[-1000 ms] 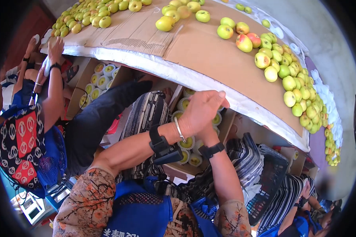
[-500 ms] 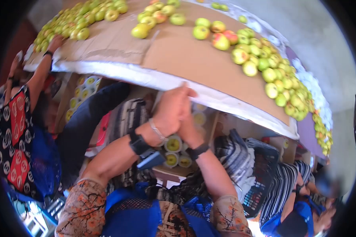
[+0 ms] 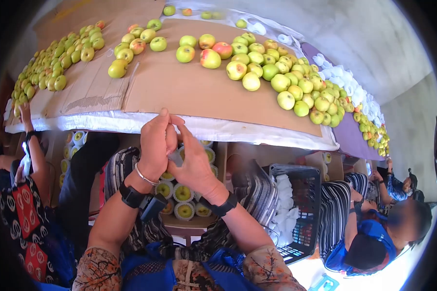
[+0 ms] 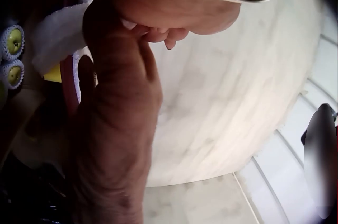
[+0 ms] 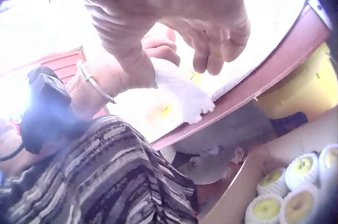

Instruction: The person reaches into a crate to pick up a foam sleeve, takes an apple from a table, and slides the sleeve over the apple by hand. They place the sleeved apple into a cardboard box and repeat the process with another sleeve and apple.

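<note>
Both hands meet just in front of the table edge, above a box of netted apples. My left hand [image 3: 154,145], with a silver bracelet at its wrist, has its thumb up and its fingers curled. A white foam net sleeve [image 5: 182,97] hangs from between the hands in the right wrist view. My right hand [image 3: 196,165] curves around from the other side, its thumb against the sleeve and its fingertips near the left thumb. In the left wrist view the foam sleeve [image 4: 58,36] sticks out past the right hand. The left fingertips' grip on it is partly hidden.
Loose apples [image 3: 276,77] lie heaped on the cardboard-covered table [image 3: 179,89]. Below sits a box of netted apples [image 3: 183,192]. A black basket [image 3: 308,194] holding white foam nets [image 3: 284,208] stands at the right. Other people sit on both sides, one with an arm [image 3: 27,126] at the table.
My head view has swung right, so the table and apples shift left in it. The hands were pressed palm to palm; now a gap shows between them and the left fingers are curled.
</note>
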The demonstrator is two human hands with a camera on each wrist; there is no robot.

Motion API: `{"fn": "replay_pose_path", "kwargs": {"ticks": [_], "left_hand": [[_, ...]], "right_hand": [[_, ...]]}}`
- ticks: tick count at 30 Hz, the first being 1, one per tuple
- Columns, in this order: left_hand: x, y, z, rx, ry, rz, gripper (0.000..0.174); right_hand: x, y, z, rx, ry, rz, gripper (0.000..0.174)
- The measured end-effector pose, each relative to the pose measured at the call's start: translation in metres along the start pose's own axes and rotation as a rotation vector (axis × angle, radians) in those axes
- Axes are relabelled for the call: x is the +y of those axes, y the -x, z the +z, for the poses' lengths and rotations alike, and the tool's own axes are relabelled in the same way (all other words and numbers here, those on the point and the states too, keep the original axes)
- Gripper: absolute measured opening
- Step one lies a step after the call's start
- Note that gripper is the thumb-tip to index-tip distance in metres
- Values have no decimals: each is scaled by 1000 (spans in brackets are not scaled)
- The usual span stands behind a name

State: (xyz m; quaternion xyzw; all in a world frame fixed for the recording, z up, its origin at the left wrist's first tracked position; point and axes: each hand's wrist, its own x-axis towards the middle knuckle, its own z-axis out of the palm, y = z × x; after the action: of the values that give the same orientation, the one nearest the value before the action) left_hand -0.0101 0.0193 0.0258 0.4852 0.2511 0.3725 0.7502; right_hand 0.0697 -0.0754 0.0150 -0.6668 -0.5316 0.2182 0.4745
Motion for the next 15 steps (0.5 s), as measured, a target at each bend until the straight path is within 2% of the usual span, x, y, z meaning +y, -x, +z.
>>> {"fn": "replay_pose_path", "kwargs": {"ticks": [1, 4, 7, 8, 10, 11, 13, 14, 15], "left_hand": [[-2, 1, 3, -39, -8, 21, 46], [-3, 6, 13, -144, -94, 75, 45], [-1, 12, 19, -196, -182, 147, 44], [-1, 13, 20, -204, -209, 175, 43], [-3, 17, 19, -204, -78, 131, 42], [-4, 18, 18, -202, -13, 108, 42], [-2, 14, 12, -166, 257, -74, 41], [0, 10, 8, -146, 391, -165, 40], [2, 7, 5, -186, 392, -213, 40]], "right_hand": [[-4, 0, 1, -10, -177, 51, 74], [20, 4, 9, -55, -323, 189, 65], [32, 7, 15, -2, -279, 154, 54], [32, 8, 15, 10, -177, 129, 51], [32, 9, 13, 34, 29, 78, 45], [32, 9, 14, 67, 50, 35, 48], [32, 9, 17, 129, 90, -53, 54], [30, 8, 16, 95, 97, -30, 48], [26, 8, 13, 61, 102, -7, 43]]}}
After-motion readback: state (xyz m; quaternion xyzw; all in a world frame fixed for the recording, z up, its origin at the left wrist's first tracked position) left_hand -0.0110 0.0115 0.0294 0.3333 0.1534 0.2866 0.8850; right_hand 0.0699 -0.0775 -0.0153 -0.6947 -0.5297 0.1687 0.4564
